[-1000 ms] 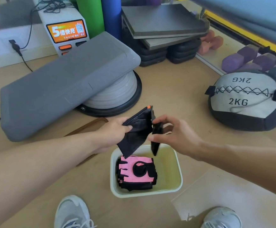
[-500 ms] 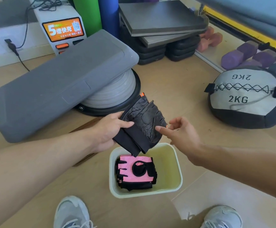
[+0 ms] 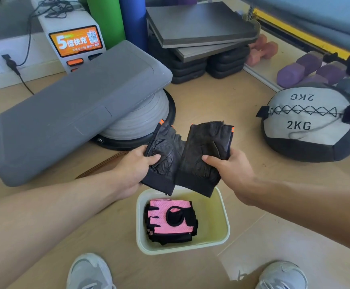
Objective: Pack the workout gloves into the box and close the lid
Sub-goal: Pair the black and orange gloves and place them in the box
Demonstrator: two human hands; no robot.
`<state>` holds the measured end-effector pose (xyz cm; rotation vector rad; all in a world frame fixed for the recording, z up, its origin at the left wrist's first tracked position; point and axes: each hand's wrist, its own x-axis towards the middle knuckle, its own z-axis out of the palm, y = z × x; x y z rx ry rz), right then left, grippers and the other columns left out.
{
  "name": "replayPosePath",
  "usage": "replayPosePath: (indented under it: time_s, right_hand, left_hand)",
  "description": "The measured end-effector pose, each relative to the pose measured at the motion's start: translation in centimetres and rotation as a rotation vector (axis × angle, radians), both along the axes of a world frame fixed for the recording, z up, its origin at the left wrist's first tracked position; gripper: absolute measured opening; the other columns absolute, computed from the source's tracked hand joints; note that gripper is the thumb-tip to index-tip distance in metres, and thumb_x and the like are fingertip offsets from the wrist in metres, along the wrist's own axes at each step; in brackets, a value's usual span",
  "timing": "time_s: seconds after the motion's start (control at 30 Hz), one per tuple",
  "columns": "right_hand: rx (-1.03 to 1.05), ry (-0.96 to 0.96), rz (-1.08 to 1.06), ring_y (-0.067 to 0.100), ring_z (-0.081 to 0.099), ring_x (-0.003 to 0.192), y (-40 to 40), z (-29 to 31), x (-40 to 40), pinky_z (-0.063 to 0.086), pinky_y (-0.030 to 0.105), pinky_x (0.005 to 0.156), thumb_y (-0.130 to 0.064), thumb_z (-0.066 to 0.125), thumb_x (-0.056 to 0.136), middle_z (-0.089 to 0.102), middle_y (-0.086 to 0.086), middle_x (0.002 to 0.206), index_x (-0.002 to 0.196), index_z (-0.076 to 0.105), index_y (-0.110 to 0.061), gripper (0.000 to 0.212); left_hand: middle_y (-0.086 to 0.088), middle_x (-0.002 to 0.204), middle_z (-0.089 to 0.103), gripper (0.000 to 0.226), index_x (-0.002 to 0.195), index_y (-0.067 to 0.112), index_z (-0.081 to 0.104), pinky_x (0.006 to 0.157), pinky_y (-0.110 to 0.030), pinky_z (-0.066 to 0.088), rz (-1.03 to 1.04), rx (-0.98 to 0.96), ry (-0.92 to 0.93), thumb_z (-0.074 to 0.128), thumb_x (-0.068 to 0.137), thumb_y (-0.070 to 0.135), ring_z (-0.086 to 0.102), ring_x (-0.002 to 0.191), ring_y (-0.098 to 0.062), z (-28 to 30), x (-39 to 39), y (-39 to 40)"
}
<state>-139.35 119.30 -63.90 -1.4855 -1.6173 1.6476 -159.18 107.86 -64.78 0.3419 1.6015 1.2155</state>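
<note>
Far left: grey aerobic step platform [image 3: 65,119], long, tilted, its right end propped on a grey balance dome [image 3: 147,122] w/ black base.
Upper left: white charging kiosk [image 3: 74,40] w/ orange screen, black cables on top; plug in wall socket at left edge.
Top centre: green foam roller [image 3: 105,19] & blue foam roller [image 3: 132,19] upright, side by side; right of them, stacked grey step boards [image 3: 199,28] on black risers.
Left hand [image 3: 134,170]: centre-left of frame, thumb over, fingers under, clamped on the left black glove [image 3: 165,155]. Glove palm-side up, orange tab at its top corner, cuff end hanging just above the box's far rim.
Right hand [image 3: 230,172]: centre-right, thumb on top, pinching the right black glove [image 3: 205,157] at its right edge. Glove fingerless, leather-look, orange tab at upper right. The 2 gloves overlap slightly at their inner edges.
Box [image 3: 222,224]: lower centre on wood floor, pale green-cream plastic, open, no lid on it. Directly below both held gloves.
Pink gloves [image 3: 170,221]: inside box, left half, pink mesh w/ black trim, stacked flat; right half of box bare.
Bottom edge: grey sneaker [image 3: 90,272] lower left, 2nd grey sneaker [image 3: 282,276] lower right, either side of the box.
Right: grey/black medicine ball [image 3: 312,126] marked 2KG, on floor, well apart from hands.
Upper right: pink dumbbells [image 3: 261,51] & purple dumbbells [image 3: 307,69] by a mirror edge.
</note>
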Motion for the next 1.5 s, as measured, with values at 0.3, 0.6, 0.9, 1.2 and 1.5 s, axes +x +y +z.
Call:
replayPosePath:
  time_s: [0.3,0.6,0.9,1.2,1.5]
  right_hand:
    - [-0.082,0.057,0.139,0.019,0.074,0.079,-2.6,2.2,-1.8,0.065,0.039,0.068,-0.015,0.068,0.094,0.075,0.012,0.107,0.117,0.067,-0.017,0.023]
    - [0.046,0.097,0.256,0.015,0.064,0.065,-3.1,0.8,-1.7,0.056,0.028,0.059,-0.004,0.069,0.092,0.068,-0.002,0.087,0.123,0.064,-0.013,0.032]
    - [-0.124,0.063,0.097,0.011,0.068,0.083,0.4,0.7,-1.0,0.056,0.032,0.072,-0.036,0.085,0.078,0.069,-0.002,0.089,0.099,0.067,-0.016,0.034]
    - [-0.324,0.305,-0.009,0.023,0.072,0.076,0.7,0.2,-0.9,0.063,0.032,0.063,-0.001,0.068,0.092,0.071,0.017,0.093,0.084,0.050,-0.012,0.023]
    - [-0.378,0.219,0.130,0.026,0.070,0.100,1.6,-0.6,-0.2,0.058,0.042,0.090,0.019,0.063,0.086,0.071,0.017,0.116,0.124,0.061,-0.017,0.053]
  left_hand:
    - [-0.008,0.118,0.076,0.030,0.124,0.018,0.068,0.092,-0.040,0.056,-0.063,0.013,-0.046,0.049,0.104,0.008,0.072,0.104,-0.025,0.9,1.9,0.3]
    - [-0.019,0.118,0.074,0.046,0.122,0.005,0.071,0.096,-0.046,0.055,-0.055,-0.033,-0.295,0.053,0.099,0.041,0.072,0.107,-0.034,2.0,1.7,-0.3]
    - [-0.013,0.113,0.077,0.031,0.121,0.006,0.070,0.086,-0.037,0.061,-0.088,0.014,-0.190,0.057,0.101,0.026,0.075,0.101,-0.027,1.8,2.4,0.0]
    - [-0.009,0.123,0.074,0.047,0.126,0.008,0.069,0.106,-0.044,0.048,-0.223,-0.009,-0.256,0.060,0.095,0.043,0.069,0.117,-0.027,0.7,2.0,-0.2]
    - [0.000,0.091,0.080,0.013,0.101,0.013,0.071,0.070,-0.025,0.057,-0.334,-0.021,0.068,0.060,0.101,0.018,0.074,0.079,-0.015,-1.1,1.4,-0.4]
